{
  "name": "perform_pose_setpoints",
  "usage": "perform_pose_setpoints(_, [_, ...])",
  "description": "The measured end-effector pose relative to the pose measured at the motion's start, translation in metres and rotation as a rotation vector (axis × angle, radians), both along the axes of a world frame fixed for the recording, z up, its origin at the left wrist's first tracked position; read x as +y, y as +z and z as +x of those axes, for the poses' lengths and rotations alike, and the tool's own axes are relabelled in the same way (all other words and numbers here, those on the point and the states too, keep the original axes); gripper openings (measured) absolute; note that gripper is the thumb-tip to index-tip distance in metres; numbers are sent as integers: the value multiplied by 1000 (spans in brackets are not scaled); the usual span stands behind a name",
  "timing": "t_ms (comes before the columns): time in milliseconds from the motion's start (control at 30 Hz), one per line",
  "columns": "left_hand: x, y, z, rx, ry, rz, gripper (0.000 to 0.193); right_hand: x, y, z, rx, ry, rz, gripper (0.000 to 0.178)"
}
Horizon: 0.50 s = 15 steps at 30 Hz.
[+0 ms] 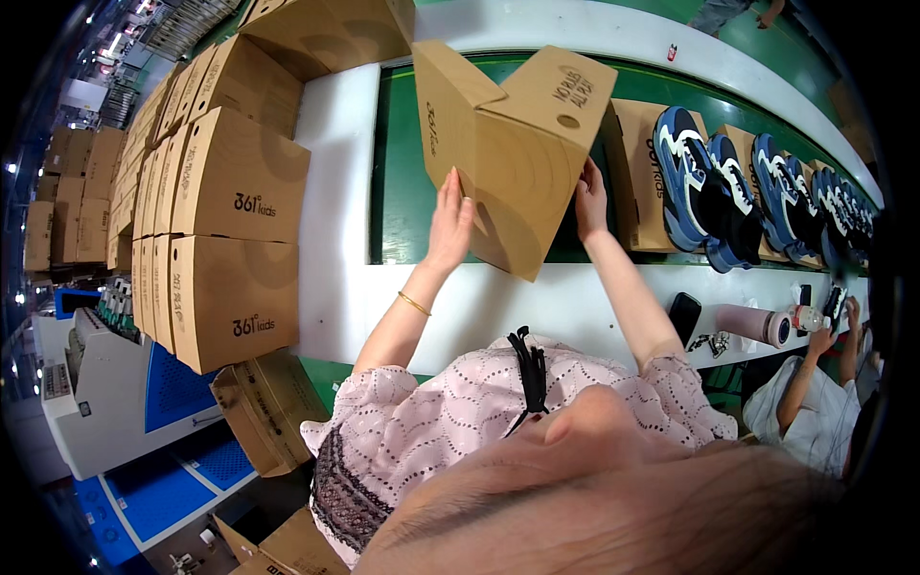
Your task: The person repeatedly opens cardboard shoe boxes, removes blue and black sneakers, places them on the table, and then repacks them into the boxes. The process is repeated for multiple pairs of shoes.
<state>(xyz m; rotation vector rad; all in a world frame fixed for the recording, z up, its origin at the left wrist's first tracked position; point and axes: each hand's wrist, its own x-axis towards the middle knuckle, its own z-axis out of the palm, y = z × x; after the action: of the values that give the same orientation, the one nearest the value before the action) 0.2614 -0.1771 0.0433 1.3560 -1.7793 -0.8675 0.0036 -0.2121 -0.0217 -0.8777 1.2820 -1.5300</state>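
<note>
A brown cardboard shoebox (522, 182) stands tilted over the green belt in front of me, its upper panels angled apart. My left hand (448, 222) lies against its left side, fingers stretched out and thumb apart. On the opposite side, my right hand (590, 201) grips the box edge with bent fingers; some fingertips are hidden behind the cardboard. Close to the right hand, a pair of blue, black and white sneakers (682, 177) rests on another brown box (632, 172).
Stacked shoeboxes (240, 192) rise at the left. More sneakers (791, 187) line the green belt (398, 211) to the right. A phone (682, 316), a pink tumbler (747, 324) and a clear bottle (810, 318) sit on the white ledge (364, 307). A co-worker (805, 402) is at the right.
</note>
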Motion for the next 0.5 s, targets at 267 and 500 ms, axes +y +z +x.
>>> perform_pose_setpoints(267, [-152,-152,121,386,361,547,79,23,-8,11,201,-8,87,40])
perform_pose_setpoints(500, [-145,-117,41,520,383,493,79,41,-11,9,-253,71,116,33])
